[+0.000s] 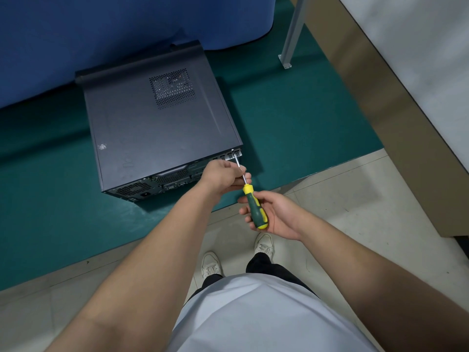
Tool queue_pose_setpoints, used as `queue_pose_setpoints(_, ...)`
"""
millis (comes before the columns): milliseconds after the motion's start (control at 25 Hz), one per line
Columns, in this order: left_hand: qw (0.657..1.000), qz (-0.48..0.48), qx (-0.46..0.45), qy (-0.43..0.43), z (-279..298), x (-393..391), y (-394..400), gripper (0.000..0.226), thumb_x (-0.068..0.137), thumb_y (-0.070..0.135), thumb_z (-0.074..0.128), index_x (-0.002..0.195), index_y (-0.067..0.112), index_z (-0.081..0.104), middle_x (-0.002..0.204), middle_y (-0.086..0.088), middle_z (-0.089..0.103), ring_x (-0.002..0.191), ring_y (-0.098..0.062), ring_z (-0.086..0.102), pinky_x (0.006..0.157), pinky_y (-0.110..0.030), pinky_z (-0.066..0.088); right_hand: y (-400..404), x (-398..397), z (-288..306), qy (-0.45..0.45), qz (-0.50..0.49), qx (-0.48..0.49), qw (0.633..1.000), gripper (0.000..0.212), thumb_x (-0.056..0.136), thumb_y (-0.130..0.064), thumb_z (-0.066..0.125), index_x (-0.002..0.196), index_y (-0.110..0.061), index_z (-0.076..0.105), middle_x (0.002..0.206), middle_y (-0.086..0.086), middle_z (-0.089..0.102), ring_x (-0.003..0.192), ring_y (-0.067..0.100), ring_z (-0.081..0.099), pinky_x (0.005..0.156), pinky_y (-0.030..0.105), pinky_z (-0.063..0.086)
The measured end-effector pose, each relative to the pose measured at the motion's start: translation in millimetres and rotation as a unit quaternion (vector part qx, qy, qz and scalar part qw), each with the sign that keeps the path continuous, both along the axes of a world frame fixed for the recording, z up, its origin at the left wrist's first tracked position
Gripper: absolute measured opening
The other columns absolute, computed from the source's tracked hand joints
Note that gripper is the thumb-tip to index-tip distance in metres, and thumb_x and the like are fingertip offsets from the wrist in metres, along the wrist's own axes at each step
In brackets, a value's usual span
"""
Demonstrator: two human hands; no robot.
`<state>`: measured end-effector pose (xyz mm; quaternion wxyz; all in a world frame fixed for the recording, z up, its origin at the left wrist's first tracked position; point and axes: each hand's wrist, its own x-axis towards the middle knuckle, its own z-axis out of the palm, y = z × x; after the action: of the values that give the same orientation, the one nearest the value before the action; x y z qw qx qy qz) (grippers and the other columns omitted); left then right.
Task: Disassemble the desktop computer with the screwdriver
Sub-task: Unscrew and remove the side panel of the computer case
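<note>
A dark grey desktop computer case (157, 128) lies flat on a green table mat (291, 123), its rear panel with ports facing me. A screwdriver (255, 207) with a green and yellow handle points up at the case's rear right corner, its tip at the corner's edge. My left hand (224, 175) pinches the metal shaft just below the tip. My right hand (272, 214) cradles the handle from below with loosely curled fingers.
A blue padded partition (101, 34) stands behind the case. A metal post (291, 34) is bolted to the mat at the back right. A brown and grey surface (406, 97) runs along the right. The tiled floor (342, 199) and my shoes show below.
</note>
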<state>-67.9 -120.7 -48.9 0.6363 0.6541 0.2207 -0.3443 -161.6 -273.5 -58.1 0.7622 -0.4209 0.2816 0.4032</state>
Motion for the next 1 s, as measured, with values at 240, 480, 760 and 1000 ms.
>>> queue_pose_setpoints(240,0.999,0.031,0.020,0.016,-5.3,-5.7,-6.0,0.017,0.090,0.020,0.079,0.097,0.010,0.067,0.092,-0.010,0.079,0.077,-0.021,0.075,0.079,-0.037,0.063,8.1,5.2,-1.1,-0.024,-0.045,-0.063,0.997,0.013,0.102,-0.017,0.061,0.106,-0.006,0.055,0.080,0.011,0.066,0.068,0.021,0.066,0.064,0.040,0.062)
queue_pose_setpoints(480,0.998,0.050,0.031,-0.009,-10.0,-5.9,-5.9,0.012,0.091,0.010,0.078,0.088,0.005,0.068,0.086,-0.017,0.077,0.076,-0.025,0.077,0.076,-0.033,0.064,2.9,1.8,-5.2,-0.025,-0.016,-0.039,0.999,0.019,0.103,-0.028,0.059,0.109,-0.011,0.057,0.085,0.012,0.069,0.068,0.021,0.065,0.063,0.033,0.059)
queue_pose_setpoints(760,0.995,0.062,-0.066,0.037,-5.0,-1.1,-7.8,0.016,0.103,0.007,0.057,0.116,0.000,0.064,0.101,-0.016,0.078,0.090,-0.026,0.078,0.068,-0.030,0.062,3.7,1.0,-13.5,-0.037,-0.018,-0.082,0.996,0.016,0.102,-0.022,0.062,0.108,-0.007,0.060,0.084,0.009,0.070,0.068,0.019,0.064,0.059,0.031,0.056)
queue_pose_setpoints(1000,0.953,0.279,-0.097,0.076,-7.0,12.3,-24.4,0.011,0.101,0.016,0.066,0.104,0.006,0.070,0.098,-0.008,0.078,0.091,-0.021,0.076,0.080,-0.032,0.062,17.2,5.7,-11.7,-0.062,-0.003,-0.147,0.987,0.014,0.102,-0.024,0.061,0.104,-0.011,0.058,0.068,0.006,0.061,0.055,0.016,0.054,0.050,0.026,0.047)
